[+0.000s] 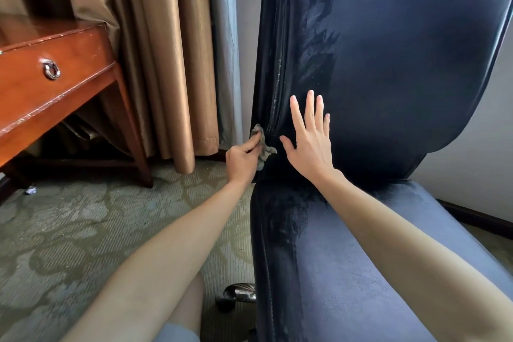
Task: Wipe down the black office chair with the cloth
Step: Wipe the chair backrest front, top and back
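The black office chair fills the right half of the view, its backrest upright and its seat running toward me. Wet, darker streaks mark the left part of the backrest and seat. My left hand grips a small grey cloth and presses it against the chair's left edge, low on the backrest near the seat joint. My right hand lies flat on the lower backrest just right of the cloth, fingers spread and pointing up, holding nothing.
A reddish wooden desk with a drawer ring pull stands at left. Tan curtains hang behind it down to the patterned carpet. A chair base leg with caster shows under the seat. A white wall is at right.
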Available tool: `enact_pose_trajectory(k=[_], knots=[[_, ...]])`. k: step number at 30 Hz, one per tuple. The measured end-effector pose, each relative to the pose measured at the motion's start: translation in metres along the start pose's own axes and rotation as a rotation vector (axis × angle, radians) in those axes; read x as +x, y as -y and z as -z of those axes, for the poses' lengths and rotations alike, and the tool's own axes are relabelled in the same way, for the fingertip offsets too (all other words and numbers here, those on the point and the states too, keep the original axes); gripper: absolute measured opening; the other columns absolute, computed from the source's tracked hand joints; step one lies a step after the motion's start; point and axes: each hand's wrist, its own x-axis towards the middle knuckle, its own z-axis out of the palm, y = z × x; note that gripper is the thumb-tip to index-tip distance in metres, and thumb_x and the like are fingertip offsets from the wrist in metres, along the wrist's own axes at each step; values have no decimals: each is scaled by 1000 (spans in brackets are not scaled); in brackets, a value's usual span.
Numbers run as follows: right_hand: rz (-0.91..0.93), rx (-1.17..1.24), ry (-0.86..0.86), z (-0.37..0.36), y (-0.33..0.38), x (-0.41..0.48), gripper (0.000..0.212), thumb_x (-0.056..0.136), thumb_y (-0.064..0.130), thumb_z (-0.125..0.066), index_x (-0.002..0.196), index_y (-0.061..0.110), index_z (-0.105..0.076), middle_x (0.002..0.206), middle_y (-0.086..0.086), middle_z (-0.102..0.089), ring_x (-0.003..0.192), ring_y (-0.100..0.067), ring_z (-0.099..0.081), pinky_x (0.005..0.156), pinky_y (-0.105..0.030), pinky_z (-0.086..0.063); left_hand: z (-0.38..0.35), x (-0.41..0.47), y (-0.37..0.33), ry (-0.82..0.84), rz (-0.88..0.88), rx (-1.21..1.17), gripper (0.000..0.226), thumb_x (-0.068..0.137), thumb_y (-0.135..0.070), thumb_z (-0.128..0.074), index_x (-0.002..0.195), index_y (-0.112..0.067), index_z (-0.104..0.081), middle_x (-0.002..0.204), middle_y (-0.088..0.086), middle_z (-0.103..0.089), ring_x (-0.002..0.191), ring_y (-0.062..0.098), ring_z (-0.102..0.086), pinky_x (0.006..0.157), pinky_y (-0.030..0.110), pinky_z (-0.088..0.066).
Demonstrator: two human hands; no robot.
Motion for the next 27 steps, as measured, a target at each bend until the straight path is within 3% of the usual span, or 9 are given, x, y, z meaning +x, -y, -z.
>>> enact_pose_trajectory(k=[4,6,9,12,14,18,22,25,27], knots=[[4,-9,3,-1,-1,0,85,89,22,-63,153,17,-8,159,-20,-3,146,-40,2,114,-61,-16,-4,-16,25,106,162,32,28,91,-12,-65,117,-20,-71,101,1,-75,91,9,-68,84,26,-53],[-1,-1,8,-1,-2,0,85,89,22,-63,153,17,-8,159,-19,-3,146,-40,3,114,-61,-15,-9,-25,35,195,182,83,32,88,-11,-64,117,-22,-71,102,2,-75,95,14,-69,84,31,-55],[12,-8,10,1,-6,0,84,89,20,-63,153,18,-9,159,-18,-3,146,-39,2,115,-60,-16,-14,-23,31,128,181,38,30,88,-13,-64,114,-26,-72,100,3,-75,95,17,-70,79,34,-56],[15,-6,10,0,-7,0,83,89,19,-63,153,18,-9,159,-18,-3,146,-39,2,115,-59,-16,-6,-12,11,-38,93,51,26,92,-13,-65,115,-22,-71,98,-3,-75,84,7,-65,65,8,-48],[3,-1,9,-1,-5,0,84,89,20,-63,153,18,-9,159,-18,-2,146,-39,3,115,-59,-14,5,0,3,-154,11,90,26,92,-12,-65,117,-18,-70,106,-1,-73,94,4,-64,70,-3,-39],[-14,0,2,-2,-1,0,84,89,21,-63,153,18,-8,159,-18,-3,146,-39,3,115,-60,-14,19,24,-10,-295,-89,74,29,94,-10,-63,122,-14,-66,114,2,-70,82,-18,-54,73,-3,-37],[-9,0,15,-2,-3,-1,85,90,21,-63,153,19,-7,160,-17,-1,147,-38,4,116,-58,-14,15,37,-14,-248,-113,118,35,96,-10,-59,130,-20,-61,121,0,-68,108,1,-55,81,-6,-32],[4,-14,10,-3,-6,-2,85,89,20,-63,153,18,-7,160,-18,-2,146,-38,2,116,-58,-16,2,33,1,-58,-89,140,38,96,-6,-57,132,-20,-59,129,0,-63,123,12,-55,103,14,-38],[3,-20,6,-4,-6,-3,84,89,20,-64,153,17,-10,159,-19,-4,146,-39,1,115,-59,-18,-3,24,11,-27,-39,118,37,95,-6,-58,129,-21,-61,131,-1,-62,128,12,-51,108,22,-37]])
